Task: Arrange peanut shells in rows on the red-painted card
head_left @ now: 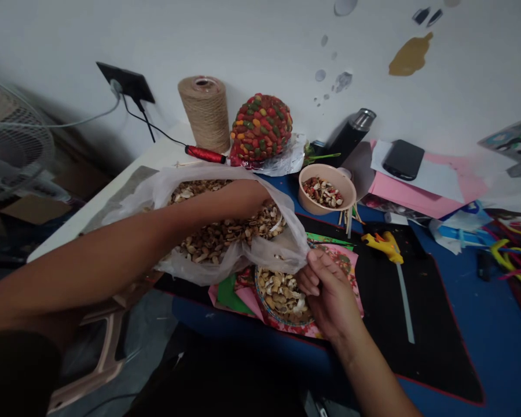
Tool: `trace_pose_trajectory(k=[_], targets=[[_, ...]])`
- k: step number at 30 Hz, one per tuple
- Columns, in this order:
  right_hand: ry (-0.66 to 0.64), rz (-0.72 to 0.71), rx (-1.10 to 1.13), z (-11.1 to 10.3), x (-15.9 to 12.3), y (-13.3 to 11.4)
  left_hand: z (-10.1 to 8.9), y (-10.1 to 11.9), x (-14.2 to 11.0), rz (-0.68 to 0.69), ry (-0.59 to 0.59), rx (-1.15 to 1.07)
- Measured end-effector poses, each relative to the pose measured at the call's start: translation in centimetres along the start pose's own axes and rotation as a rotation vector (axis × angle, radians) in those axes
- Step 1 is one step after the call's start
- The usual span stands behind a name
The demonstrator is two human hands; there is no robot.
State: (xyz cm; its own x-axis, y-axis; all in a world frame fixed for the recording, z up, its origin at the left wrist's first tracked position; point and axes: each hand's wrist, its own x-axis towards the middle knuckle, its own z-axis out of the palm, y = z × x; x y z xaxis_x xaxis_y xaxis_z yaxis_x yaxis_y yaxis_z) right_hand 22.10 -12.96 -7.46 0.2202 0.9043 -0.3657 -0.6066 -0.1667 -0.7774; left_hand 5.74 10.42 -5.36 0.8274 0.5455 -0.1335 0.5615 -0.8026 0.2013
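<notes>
A thin whitish plastic bag lies open on the table, holding a heap of brown nut shells. My left hand reaches down into it at the far right side; its fingers are hidden among the shells and behind the bag's edge. With fingers and thumb, my right hand pinches the bag's right rim. Just below that rim, a round piece with a bluish edge is filled with pale shells. It rests on flowered red and pink sheets, partly covered by the bag and my right hand.
Behind the bag stand a twine spool, a ball covered in coloured shells and a bowl of shells. A yellow glue gun with a glue stick lies on the black mat. A black flask leans near the wall.
</notes>
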Motion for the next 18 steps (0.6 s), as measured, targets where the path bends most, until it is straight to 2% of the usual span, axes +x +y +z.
trace_pose_trajectory(k=[3, 8, 11, 18], targets=[[-0.001, 0.007, 0.017, -0.1, 0.1, 0.2, -0.6, -1.1, -1.3, -0.028, -0.031, -0.007], [0.003, 0.019, 0.015, -0.2, 0.2, 0.4, -2.6, -2.7, -4.3, -0.061, -0.067, -0.053], [0.000, 0.024, -0.003, -0.1, 0.2, 0.4, -3.5, -3.1, -5.4, -0.121, -0.076, 0.029], [-0.003, 0.046, -0.009, 0.3, 0.2, 0.6, -3.3, -2.0, -4.4, -0.077, -0.033, 0.058]])
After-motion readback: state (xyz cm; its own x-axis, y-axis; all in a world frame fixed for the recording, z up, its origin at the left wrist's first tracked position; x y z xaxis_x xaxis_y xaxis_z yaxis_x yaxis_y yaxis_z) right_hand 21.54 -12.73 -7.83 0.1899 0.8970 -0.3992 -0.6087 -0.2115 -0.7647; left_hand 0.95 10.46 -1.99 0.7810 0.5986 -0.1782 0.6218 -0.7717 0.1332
